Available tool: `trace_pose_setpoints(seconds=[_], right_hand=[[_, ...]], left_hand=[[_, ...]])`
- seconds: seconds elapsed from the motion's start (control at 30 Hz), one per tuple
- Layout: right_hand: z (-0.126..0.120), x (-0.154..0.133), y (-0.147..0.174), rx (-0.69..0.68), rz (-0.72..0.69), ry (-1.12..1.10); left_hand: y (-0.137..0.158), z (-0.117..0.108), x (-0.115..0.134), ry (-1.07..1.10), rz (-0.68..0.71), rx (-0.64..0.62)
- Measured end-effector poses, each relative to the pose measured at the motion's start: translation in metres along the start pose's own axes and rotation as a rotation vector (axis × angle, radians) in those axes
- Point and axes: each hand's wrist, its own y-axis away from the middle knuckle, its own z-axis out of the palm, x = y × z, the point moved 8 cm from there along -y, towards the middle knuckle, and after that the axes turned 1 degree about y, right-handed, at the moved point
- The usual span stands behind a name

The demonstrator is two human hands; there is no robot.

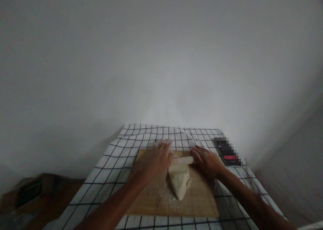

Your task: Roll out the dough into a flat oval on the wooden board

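Smooth, tapered dough [179, 181] touches a pale, cylindrical rolling pin [183, 160].

Small pale characters on phone screen [226, 150], too blurred to read; nothing else legible.

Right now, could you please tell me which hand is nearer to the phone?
Right: the right hand is on the right end of the rolling pin, left of the phone; the left hand is farther away, at the pin's left end.
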Motion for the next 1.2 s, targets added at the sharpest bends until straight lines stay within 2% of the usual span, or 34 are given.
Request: trace_pose_setpoints(seconds=[0.1,0.2,0.33,0.47,0.6,0.73,0.9,1.03,1.1,1.2], right_hand=[[-0.007,-0.015,0.039,0.113,-0.037,-0.002],[-0.006,-0.017,0.038,0.144,-0.026,0.029],[0.005,-0.005,-0.026,0.079,0.002,0.078],[0.020,-0.008,-0.101,-0.012,-0.104,0.076],[0.029,-0.015,-0.138,-0.055,-0.185,0.057],[0.031,-0.015,-0.129,-0.083,-0.219,0.061],[0.019,-0.009,-0.070,-0.061,-0.205,0.093],[0.011,-0.007,-0.034,-0.007,-0.196,0.051],[0.012,-0.007,-0.039,-0.001,-0.177,0.040],[0.020,-0.009,-0.072,-0.021,-0.132,0.065]], left_hand=[[0.023,-0.019,0.016,0.024,0.047,0.103],[0.035,-0.026,0.023,0.034,0.058,0.128],[0.033,-0.029,0.009,0.023,-0.041,0.108],[0.028,-0.025,-0.011,-0.009,-0.147,0.047],[0.018,-0.005,-0.031,-0.061,-0.193,-0.016],[0.012,0.008,-0.039,-0.058,-0.166,-0.070],[0.030,-0.017,0.000,-0.017,-0.039,0.023],[0.044,-0.031,0.019,0.050,-0.085,0.085],[0.042,-0.029,0.017,0.059,-0.079,0.076],[0.033,-0.021,-0.002,0.035,-0.085,0.049]])
